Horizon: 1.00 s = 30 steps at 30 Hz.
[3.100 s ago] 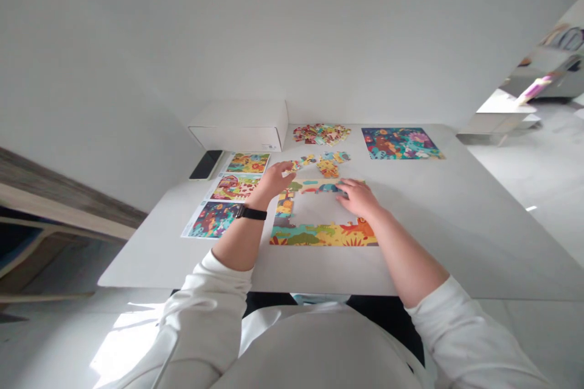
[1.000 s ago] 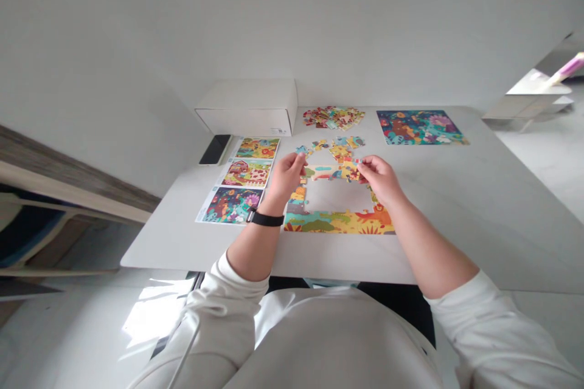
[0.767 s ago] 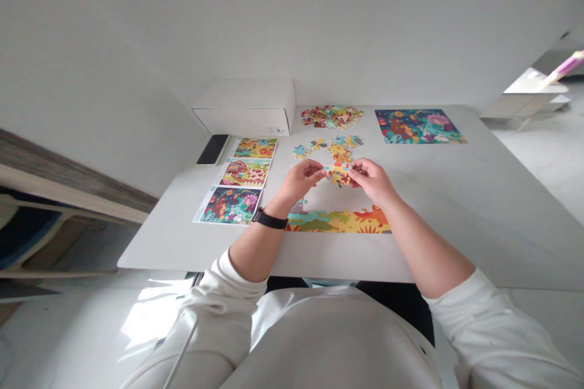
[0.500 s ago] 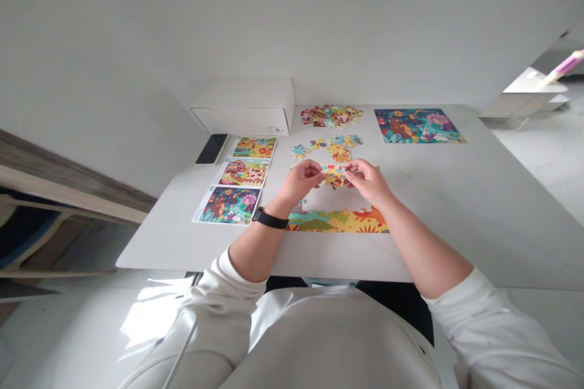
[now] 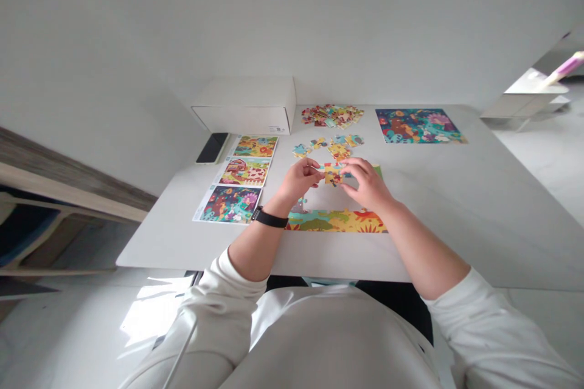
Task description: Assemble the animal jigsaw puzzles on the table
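From my remote seat I look down on a white table (image 5: 456, 219) with a white box (image 5: 246, 110) at its far edge. A finished puzzle (image 5: 417, 126) lies far right, and a half-built puzzle (image 5: 337, 220) lies nearest the person, its middle bare. Three picture cards (image 5: 246, 171) run down the left, with a dark phone (image 5: 212, 147) beside them. A heap of pieces (image 5: 331, 115) and some scattered pieces (image 5: 335, 144) lie beyond the hands. The left hand (image 5: 298, 179) and right hand (image 5: 367, 183) are drawn close together, each pinching one end of a small cluster of pieces (image 5: 333, 174) over the half-built puzzle's far edge. I cannot tell whether it touches the table. I judge this a fitting step. A next move calls for lining up the tabs and pressing flat.
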### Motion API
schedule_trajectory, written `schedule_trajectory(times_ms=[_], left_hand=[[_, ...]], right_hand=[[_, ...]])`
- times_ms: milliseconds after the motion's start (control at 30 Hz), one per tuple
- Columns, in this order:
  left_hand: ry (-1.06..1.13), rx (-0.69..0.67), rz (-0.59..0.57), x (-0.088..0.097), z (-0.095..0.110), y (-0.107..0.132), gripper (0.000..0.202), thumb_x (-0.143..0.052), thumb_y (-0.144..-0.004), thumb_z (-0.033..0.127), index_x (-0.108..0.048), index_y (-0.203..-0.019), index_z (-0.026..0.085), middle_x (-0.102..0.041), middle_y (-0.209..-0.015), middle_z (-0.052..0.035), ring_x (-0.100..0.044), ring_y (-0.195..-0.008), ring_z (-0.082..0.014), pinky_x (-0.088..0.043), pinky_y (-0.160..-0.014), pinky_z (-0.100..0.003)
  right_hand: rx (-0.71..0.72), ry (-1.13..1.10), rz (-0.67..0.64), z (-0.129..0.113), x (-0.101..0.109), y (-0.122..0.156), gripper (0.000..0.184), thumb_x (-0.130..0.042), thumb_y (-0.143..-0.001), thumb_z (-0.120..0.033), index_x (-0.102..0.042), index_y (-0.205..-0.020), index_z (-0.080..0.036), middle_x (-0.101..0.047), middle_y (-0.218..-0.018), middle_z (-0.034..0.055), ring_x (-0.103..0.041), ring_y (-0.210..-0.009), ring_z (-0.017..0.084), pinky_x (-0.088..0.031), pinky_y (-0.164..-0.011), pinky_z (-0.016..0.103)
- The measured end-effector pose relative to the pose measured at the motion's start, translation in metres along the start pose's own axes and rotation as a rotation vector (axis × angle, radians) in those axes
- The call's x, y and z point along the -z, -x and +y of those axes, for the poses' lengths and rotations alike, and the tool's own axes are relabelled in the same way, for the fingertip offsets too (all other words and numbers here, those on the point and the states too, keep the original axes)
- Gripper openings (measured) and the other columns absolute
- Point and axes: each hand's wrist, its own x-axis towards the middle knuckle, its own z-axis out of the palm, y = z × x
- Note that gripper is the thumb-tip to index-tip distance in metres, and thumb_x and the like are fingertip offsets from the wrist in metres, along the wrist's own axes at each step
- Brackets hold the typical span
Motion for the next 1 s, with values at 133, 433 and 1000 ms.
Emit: schedule_trajectory(times_ms=[133,433,1000], left_hand=[[-0.024,-0.011,-0.023,-0.001,0.002,0.003,0.036,-0.090,-0.080,0.028,-0.062,-0.101,0.021,-0.068,-0.071,0.0043,-0.066,-0.061,-0.0108,-0.056,-0.065,-0.025],[-0.151,-0.100,0.070,0.011,0.000,-0.004,0.019,-0.072,-0.093,0.025,-0.061,-0.109,0.021,-0.079,-0.096,-0.0055,-0.071,-0.076,-0.0135,-0.060,-0.076,-0.030],[-1.095,-0.420,-0.249,0.015,-0.011,0.003,0.033,-0.076,-0.091,0.025,-0.073,-0.124,0.024,-0.076,-0.133,-0.0071,-0.066,-0.132,-0.0291,-0.048,-0.119,-0.045]], right_hand=[[0.015,-0.011,-0.013,0.003,-0.002,0.001,0.025,-0.070,-0.096,-0.019,-0.069,-0.119,-0.029,-0.065,-0.147,0.0096,-0.059,-0.142,0.031,-0.046,-0.124,0.053],[-0.086,-0.001,0.037,0.007,0.001,-0.002,0.028,-0.076,-0.092,-0.020,-0.073,-0.118,-0.029,-0.072,-0.139,0.0097,-0.066,-0.134,0.033,-0.052,-0.118,0.053],[-0.037,0.050,-0.176,0.015,-0.028,0.001,0.030,-0.080,-0.093,-0.024,-0.079,-0.123,-0.024,-0.079,-0.134,0.0101,-0.072,-0.127,0.032,-0.052,-0.115,0.051]])
